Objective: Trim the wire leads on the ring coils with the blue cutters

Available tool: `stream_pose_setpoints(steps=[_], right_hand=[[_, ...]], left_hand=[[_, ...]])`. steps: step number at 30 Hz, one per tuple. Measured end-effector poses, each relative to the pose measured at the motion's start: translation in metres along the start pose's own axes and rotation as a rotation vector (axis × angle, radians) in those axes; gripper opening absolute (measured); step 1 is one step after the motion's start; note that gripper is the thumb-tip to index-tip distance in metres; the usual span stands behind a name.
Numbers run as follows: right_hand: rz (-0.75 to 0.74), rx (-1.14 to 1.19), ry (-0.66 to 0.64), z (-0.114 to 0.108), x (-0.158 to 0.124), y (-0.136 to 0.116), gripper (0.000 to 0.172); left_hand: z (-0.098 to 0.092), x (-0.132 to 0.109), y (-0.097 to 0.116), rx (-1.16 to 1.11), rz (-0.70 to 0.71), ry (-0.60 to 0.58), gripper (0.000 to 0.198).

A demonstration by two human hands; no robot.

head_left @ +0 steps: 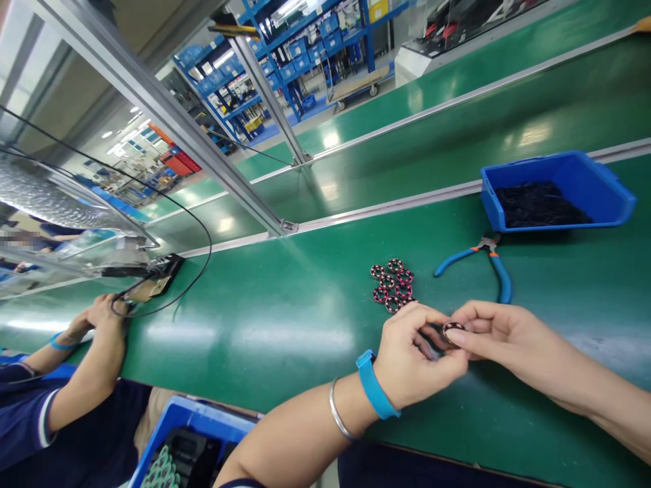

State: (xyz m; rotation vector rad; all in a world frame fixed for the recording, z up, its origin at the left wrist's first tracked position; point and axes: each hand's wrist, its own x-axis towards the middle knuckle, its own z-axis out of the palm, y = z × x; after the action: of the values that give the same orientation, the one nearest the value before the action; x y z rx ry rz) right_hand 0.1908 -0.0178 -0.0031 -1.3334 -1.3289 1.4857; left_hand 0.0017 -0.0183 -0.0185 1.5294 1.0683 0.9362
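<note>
Between my two hands, above the green bench, is a small dark ring-shaped coil (454,330) with copper-coloured segments. My right hand (501,332) pinches it between thumb and forefinger. My left hand (420,349), with a blue wrist strap and a metal bangle, meets it from the other side with curled fingers; what those fingers grip is hidden. Several similar ring coils (394,281), some with pink windings, lie grouped just beyond my left hand. Blue-handled cutting pliers (488,251) rest open on the bench beyond my right hand.
A blue bin (559,196) of black strips stands at the back right. Metal posts (254,203) rise from the bench's back rail. At left, a co-worker's hands (104,315) are beside a device with a looping black cable (208,251). A blue crate (190,410) sits below the front edge.
</note>
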Motion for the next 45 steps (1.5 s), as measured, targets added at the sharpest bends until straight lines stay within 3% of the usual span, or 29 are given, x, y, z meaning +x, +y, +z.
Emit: stream_pose_setpoints(steps=[6,9,16,21,27,32,33,37,38,41,45], right_hand=[[-0.227,-0.058,0.129,-0.009,0.001,0.016,0.071],[-0.284,-0.106,0.113,-0.011,0.001,0.020,0.065],[-0.241,-0.135,-0.006,-0.012,0.003,0.003,0.072],[-0.157,-0.091,0.075,-0.030,0.006,-0.003,0.074],[-0.097,-0.183,-0.199,-0.031,0.001,-0.006,0.071],[-0.123,-0.172,0.118,-0.042,0.007,-0.011,0.079],[-0.109,-0.192,0.112,-0.044,0.007,-0.011,0.079],[-0.065,-0.299,-0.166,-0.043,0.004,-0.009,0.075],[-0.090,-0.349,-0.174,-0.042,0.004,-0.008,0.078],[-0.192,-0.530,0.083,-0.051,0.007,0.001,0.089],[-0.232,-0.800,0.452,-0.074,0.019,0.021,0.084]], left_hand=[[-0.008,0.001,0.013,-0.293,-0.233,-0.080,0.056],[-0.011,0.000,0.017,-0.336,-0.288,-0.128,0.066],[-0.009,0.000,0.017,-0.387,-0.386,-0.297,0.067],[-0.012,-0.001,0.016,-0.401,-0.470,-0.307,0.068],[-0.016,0.001,0.017,-0.446,-0.480,-0.313,0.069],[-0.017,0.002,0.018,-0.441,-0.518,-0.299,0.072],[-0.017,0.002,0.018,-0.441,-0.518,-0.292,0.073],[-0.017,0.003,0.016,-0.455,-0.507,-0.292,0.075],[-0.017,0.003,0.016,-0.457,-0.507,-0.293,0.075],[-0.018,0.004,0.015,-0.449,-0.530,-0.286,0.076],[-0.019,0.005,0.016,-0.453,-0.549,-0.255,0.079]])
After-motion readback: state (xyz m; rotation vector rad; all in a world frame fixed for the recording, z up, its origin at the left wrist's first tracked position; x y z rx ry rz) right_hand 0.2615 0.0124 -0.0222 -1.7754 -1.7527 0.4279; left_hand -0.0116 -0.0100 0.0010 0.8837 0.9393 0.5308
